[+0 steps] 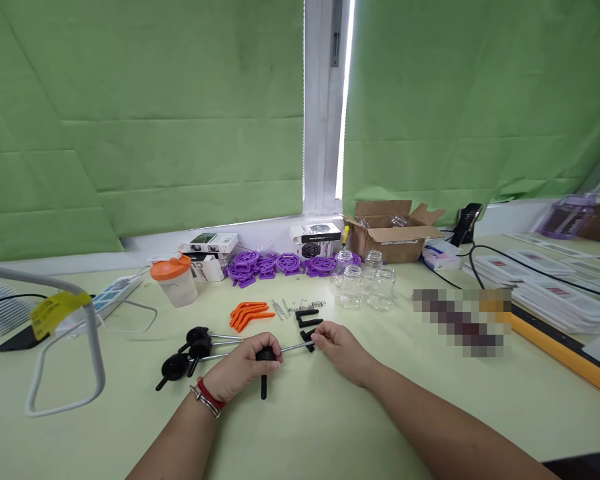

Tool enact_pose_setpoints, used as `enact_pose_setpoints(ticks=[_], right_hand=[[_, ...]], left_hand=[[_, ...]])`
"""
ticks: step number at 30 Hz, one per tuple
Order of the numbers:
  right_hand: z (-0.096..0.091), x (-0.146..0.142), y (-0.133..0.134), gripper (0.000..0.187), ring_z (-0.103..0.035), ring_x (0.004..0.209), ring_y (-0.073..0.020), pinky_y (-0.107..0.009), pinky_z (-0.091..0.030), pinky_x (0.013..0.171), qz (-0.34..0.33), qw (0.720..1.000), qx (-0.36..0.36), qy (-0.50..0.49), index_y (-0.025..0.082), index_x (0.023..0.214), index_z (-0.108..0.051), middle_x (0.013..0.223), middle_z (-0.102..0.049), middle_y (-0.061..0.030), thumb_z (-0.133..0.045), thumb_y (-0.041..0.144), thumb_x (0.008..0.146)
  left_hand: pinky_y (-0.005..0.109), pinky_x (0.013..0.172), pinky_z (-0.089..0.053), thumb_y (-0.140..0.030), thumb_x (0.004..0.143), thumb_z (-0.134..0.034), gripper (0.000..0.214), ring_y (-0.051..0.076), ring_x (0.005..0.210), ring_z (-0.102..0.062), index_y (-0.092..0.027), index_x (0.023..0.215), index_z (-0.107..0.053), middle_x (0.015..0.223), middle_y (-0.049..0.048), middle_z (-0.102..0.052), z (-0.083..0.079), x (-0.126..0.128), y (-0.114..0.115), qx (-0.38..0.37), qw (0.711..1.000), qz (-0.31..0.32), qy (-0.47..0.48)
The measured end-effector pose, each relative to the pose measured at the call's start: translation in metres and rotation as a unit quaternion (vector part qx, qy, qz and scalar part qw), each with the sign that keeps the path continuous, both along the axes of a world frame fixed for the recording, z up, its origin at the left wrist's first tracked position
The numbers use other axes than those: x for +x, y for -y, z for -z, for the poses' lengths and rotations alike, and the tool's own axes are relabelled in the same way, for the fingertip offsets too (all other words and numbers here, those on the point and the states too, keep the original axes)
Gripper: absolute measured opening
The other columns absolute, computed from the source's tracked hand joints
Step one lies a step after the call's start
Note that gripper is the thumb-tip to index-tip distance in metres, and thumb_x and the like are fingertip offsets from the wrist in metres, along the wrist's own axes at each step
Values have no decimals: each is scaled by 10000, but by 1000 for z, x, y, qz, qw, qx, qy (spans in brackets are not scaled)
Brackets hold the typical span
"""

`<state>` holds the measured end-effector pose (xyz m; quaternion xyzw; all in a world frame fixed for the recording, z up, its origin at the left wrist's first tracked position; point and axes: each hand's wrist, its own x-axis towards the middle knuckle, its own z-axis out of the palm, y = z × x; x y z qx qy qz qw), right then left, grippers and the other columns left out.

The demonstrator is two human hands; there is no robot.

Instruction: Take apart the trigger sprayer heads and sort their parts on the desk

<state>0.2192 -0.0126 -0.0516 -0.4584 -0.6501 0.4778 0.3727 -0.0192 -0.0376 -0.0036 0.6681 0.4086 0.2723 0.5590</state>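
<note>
My left hand (243,367) is closed around a black round piece (264,385) with a short handle pointing toward me. A thin metal rod (295,347) runs from that piece to the right. My right hand (343,350) pinches the far end of the rod. Left of my hands lie several similar black pieces with rods (175,367). Beyond my hands are orange angled levers (249,315), small metal pins (280,309), springs (307,307) and black L-shaped handles (307,323), one partly behind my right fingers.
Purple wheel-shaped parts (265,265) lie at the back, near glass jars (351,287) and an open cardboard box (397,240). An orange-lidded cup (175,280), a power strip (113,297) and a pale bent metal frame (97,353) are on the left. White panels (555,287) are stacked right.
</note>
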Motion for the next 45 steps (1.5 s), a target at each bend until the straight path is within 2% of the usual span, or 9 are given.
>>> enact_pose_setpoints(ticks=[5,11,15,20,23,29,36,42,45], right_hand=[[0,0,0,376,-248,544,-94,-227,-243,505,-15,1000,2,27,193,660,-414,587,-295,57,-427,518,849],[0,-1,0,441,-240,516,-90,-231,-235,488,-19,999,3,47,194,615,-375,557,-284,58,-396,570,845],[1,0,0,463,-253,507,-89,-231,-238,485,-10,998,0,54,188,613,-411,547,-300,56,-391,593,837],[-6,0,2,496,-282,489,-95,-235,-245,485,0,999,-23,28,173,682,-529,516,-334,53,-352,606,848],[-11,0,4,449,-320,498,-95,-234,-272,499,-9,999,-45,-28,170,757,-555,535,-376,50,-390,579,845],[-9,4,2,284,-364,560,-80,-216,-294,521,-37,993,-48,-99,186,850,-527,674,-446,46,-638,419,731],[-2,4,0,199,-323,528,-80,-219,-268,502,-41,997,-36,-58,192,784,-509,611,-399,58,-579,378,772],[-9,4,3,323,-266,482,-78,-225,-228,482,-38,998,-56,-13,188,682,-480,529,-343,68,-512,485,806],[-11,3,3,353,-269,477,-77,-226,-229,480,-37,998,-55,-10,181,690,-495,516,-357,66,-476,507,826]], left_hand=[[239,703,-368,-224,710,-653,164,119,755,-466,-170,833,-559,815,-9,-556,-2,3,2,-6,1000,2,-1],[230,675,-366,-220,708,-653,158,110,720,-457,-171,824,-557,776,-21,-545,-5,3,2,-3,1000,6,-9],[232,669,-366,-228,708,-654,158,115,721,-458,-172,824,-562,773,-18,-546,-5,4,2,-1,1000,7,-11],[241,689,-369,-238,713,-651,159,124,744,-469,-174,833,-567,807,-5,-562,-2,2,1,-2,1000,3,2],[246,714,-370,-234,715,-650,162,129,773,-478,-173,838,-564,832,4,-570,-1,0,0,0,1000,-4,3],[249,729,-365,-232,716,-647,166,128,777,-471,-172,837,-551,820,0,-561,-1,0,-1,-1,1000,-16,6],[260,729,-369,-249,702,-655,184,137,781,-476,-173,837,-556,832,7,-568,-1,0,-1,-1,1000,-11,4],[249,722,-367,-240,710,-650,166,134,778,-477,-173,832,-559,827,3,-568,-2,0,-1,-3,1000,-6,-4],[249,719,-366,-240,722,-640,157,132,768,-474,-172,838,-559,826,1,-568,-1,0,-1,0,1000,-5,-8]])
